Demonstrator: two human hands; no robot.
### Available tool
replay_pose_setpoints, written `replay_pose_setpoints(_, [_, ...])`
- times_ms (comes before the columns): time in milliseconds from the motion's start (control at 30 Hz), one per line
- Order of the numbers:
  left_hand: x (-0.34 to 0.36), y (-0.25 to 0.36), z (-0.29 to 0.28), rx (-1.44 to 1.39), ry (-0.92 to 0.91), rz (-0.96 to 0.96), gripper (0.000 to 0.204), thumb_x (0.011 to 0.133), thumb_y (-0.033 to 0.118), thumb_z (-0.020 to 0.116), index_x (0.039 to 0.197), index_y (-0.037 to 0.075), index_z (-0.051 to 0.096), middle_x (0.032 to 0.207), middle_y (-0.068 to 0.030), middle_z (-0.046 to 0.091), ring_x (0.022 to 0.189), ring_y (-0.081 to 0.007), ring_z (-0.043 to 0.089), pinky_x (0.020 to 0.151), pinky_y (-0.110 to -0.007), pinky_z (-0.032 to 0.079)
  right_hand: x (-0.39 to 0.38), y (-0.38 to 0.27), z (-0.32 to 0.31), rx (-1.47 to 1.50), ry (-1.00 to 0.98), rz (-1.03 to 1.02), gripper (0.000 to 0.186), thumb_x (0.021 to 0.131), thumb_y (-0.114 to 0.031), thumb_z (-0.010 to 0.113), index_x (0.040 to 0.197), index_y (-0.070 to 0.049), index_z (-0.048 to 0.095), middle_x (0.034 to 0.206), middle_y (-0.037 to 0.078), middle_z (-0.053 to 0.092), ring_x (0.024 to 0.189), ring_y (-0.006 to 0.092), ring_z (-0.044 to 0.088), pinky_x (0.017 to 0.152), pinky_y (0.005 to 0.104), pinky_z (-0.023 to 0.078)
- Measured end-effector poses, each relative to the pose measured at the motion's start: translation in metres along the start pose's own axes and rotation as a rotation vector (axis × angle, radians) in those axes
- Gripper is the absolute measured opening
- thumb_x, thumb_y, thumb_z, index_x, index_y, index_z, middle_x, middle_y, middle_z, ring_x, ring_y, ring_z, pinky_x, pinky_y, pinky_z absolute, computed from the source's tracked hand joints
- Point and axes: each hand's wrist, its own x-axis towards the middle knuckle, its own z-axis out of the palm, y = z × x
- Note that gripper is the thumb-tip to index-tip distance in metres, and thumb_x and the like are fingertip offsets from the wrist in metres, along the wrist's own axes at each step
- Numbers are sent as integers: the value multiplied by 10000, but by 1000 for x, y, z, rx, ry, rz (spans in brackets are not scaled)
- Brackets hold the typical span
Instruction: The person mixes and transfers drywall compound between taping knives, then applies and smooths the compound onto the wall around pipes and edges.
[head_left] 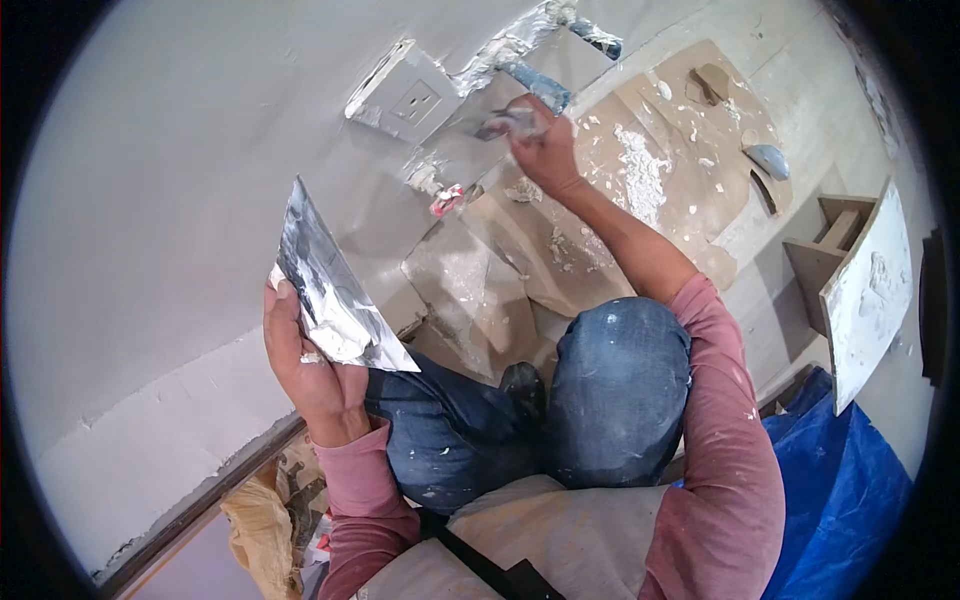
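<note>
My left hand (300, 365) grips a thin steel plate (325, 260) at the left, tilted, with a heap of white paste (335, 320) on it. My right hand (545, 150) is closed on a small, motion-blurred tool (500, 125), apparently a scraper. It is in front of the wall, just right of a white socket box (415, 105). A channel of rough white filler (485, 65) runs from the box past two blue paste-smeared pieces (535, 85). Below the box is another patch of filler (428, 172) with a red-and-white piece (447, 199).
Creased brown paper (610, 260) spattered with white lumps covers the floor by the wall. At the right stand a white-topped wooden stool (865, 300) and a blue tarp (835, 480). My bent knees (620, 390) are below my hands. A yellowish sack (260, 520) lies at lower left.
</note>
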Motion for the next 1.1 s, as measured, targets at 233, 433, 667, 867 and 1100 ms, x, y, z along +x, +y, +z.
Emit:
replay_pose_setpoints(233, [0, 1, 3, 22, 83, -4, 310, 1023, 197, 477, 1274, 35, 561, 1146, -61, 662, 980, -150, 648, 826, -297, 526, -13, 7, -36, 37, 225, 374, 132, 818, -11, 695, 922, -17, 613, 840, 126, 660, 722, 242, 638, 669, 328, 505])
replay_pose_setpoints(433, [0, 1, 6, 28, 69, -6, 302, 1024, 195, 480, 1261, 28, 564, 1132, -61, 668, 977, -150, 650, 829, -299, 526, -39, 2, -2, 112, 0, 77, 147, 778, 0, 714, 884, -29, 616, 849, 122, 635, 809, 290, 637, 735, 364, 510])
replay_pose_setpoints(667, [0, 0, 4, 29, 25, -8, 314, 1020, 158, 423, 1271, -3, 518, 1153, -82, 622, 1048, -170, 606, 914, -326, 486, -35, -1, 16, 150, -116, 107, 174, 781, -63, 749, 884, -40, 610, 868, 132, 627, 823, 337, 615, 736, 392, 491])
replay_pose_setpoints(867, [0, 0, 3, 32, 40, -6, 307, 1017, 158, 427, 1263, -4, 517, 1148, -83, 623, 1031, -169, 612, 905, -325, 491, -15, 3, 10, 16, -19, 76, 185, 803, -70, 738, 922, -32, 602, 821, 137, 644, 736, 351, 627, 682, 393, 502])
replay_pose_setpoints(1100, [0, 0, 5, 18, 54, -2, 321, 1028, 201, 466, 1282, 23, 549, 1146, -65, 659, 993, -153, 645, 844, -301, 520, -41, 10, -11, 54, -7, 22, 164, 800, -40, 708, 931, -46, 608, 865, 144, 648, 799, 343, 638, 723, 401, 509])
